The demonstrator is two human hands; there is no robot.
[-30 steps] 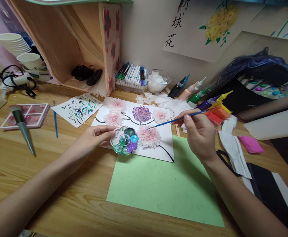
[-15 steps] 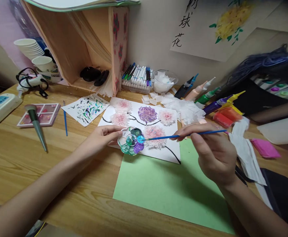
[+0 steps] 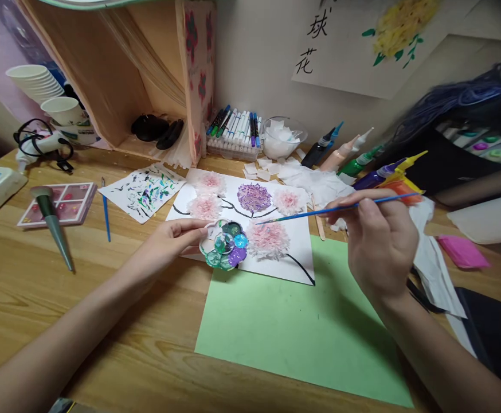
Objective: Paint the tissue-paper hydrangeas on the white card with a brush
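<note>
My left hand [image 3: 179, 236] pinches the left rim of a flower-shaped paint palette [image 3: 223, 245] with green, blue and purple paint, above the lower edge of a white sheet [image 3: 298, 269]. In my right hand [image 3: 377, 238] is a thin blue paintbrush [image 3: 310, 213], its tip pointing left. That tip is over the sheet, just above the large pink tissue flower [image 3: 269, 238] and below the purple flower [image 3: 254, 197]; whether it touches the paper is unclear. Smaller pink flowers and black painted stems are also on the sheet, which overlaps a green sheet [image 3: 293, 332].
A paint-marked paper [image 3: 143, 192], a second blue brush [image 3: 106, 211] and a large makeup brush [image 3: 57, 229] lie left. Behind are markers [image 3: 235, 132], a glass bowl [image 3: 281, 140] and paper scraps [image 3: 314, 182]. Paint bottles [image 3: 364, 160] stand at the right back.
The brush has lifted off the palette's blue paint and its tip has moved up and right over the sheet. My left hand still holds the palette. The view has shifted slightly.
</note>
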